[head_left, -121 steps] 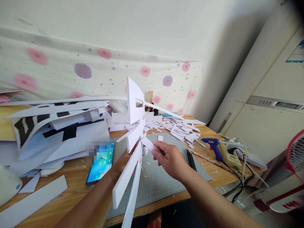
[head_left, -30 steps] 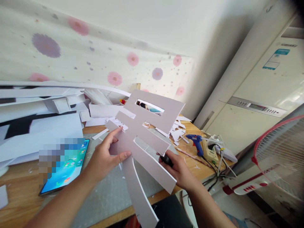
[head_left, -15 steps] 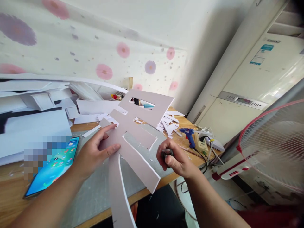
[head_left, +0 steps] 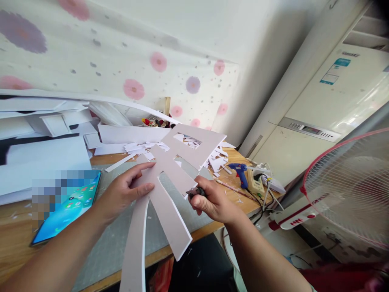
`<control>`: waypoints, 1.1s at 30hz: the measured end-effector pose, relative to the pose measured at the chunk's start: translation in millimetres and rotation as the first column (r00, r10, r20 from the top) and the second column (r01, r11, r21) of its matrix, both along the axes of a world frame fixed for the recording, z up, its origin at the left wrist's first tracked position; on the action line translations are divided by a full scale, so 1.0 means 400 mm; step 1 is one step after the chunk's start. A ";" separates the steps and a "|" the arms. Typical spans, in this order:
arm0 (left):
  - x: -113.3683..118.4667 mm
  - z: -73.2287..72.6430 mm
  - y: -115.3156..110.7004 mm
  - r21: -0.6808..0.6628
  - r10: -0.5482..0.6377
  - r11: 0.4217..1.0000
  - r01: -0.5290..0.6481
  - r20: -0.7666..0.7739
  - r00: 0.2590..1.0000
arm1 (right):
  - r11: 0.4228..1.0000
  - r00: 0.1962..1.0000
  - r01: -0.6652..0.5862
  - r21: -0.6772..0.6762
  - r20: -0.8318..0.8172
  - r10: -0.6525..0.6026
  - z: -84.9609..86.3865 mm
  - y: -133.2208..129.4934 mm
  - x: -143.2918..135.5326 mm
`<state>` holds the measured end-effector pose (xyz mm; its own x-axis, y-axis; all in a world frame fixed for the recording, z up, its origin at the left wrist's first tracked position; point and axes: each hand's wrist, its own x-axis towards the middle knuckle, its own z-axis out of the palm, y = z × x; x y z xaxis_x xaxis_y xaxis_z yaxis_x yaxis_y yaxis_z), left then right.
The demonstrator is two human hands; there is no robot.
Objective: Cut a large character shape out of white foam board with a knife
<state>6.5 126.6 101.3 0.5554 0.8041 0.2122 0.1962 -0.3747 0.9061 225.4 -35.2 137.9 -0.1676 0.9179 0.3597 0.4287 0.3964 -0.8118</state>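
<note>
My left hand (head_left: 126, 191) pinches a white foam board cut-out (head_left: 166, 160) near its middle, thumb on top. The board has a window-like opening, several slots and long strips hanging toward me past the table edge. It is tilted above a grey cutting mat (head_left: 105, 247). My right hand (head_left: 212, 200) is closed around a dark utility knife (head_left: 197, 192), held close to the end of one board strip. Whether the blade touches the board I cannot tell.
A phone (head_left: 73, 202) with its screen lit lies at left. White board pieces (head_left: 45, 162) stack behind it. Paper scraps (head_left: 217, 160), a blue glue gun (head_left: 240, 174) and a power strip (head_left: 257, 183) sit on the right. A fan (head_left: 349, 182) stands beyond the table.
The board has tipped lower and turned, its near strips swinging left. My right hand with the knife has moved left, up to a strip's end.
</note>
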 end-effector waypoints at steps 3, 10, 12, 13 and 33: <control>0.001 0.002 -0.005 -0.053 -0.042 0.998 0.043 0.020 0.999 | 0.999 0.999 -0.037 0.019 -0.001 0.037 0.008 0.002 -0.010; 0.001 0.007 -0.009 -0.143 -0.044 0.988 0.054 0.078 0.996 | 0.997 0.994 -0.063 0.046 0.094 0.059 0.014 0.003 -0.016; 0.000 0.005 -0.007 -0.158 -0.047 0.986 0.060 0.086 0.995 | 0.997 0.993 -0.055 0.058 0.110 0.049 0.015 0.002 -0.013; 0.000 0.004 -0.006 -0.162 -0.048 0.985 0.062 0.089 0.995 | 0.996 0.992 -0.054 0.065 0.118 0.046 0.015 0.000 -0.012; 0.001 0.007 0.009 -0.008 0.016 1.000 -0.016 0.016 1.000 | 0.997 0.926 0.054 0.048 0.372 -0.068 -0.028 -0.027 0.024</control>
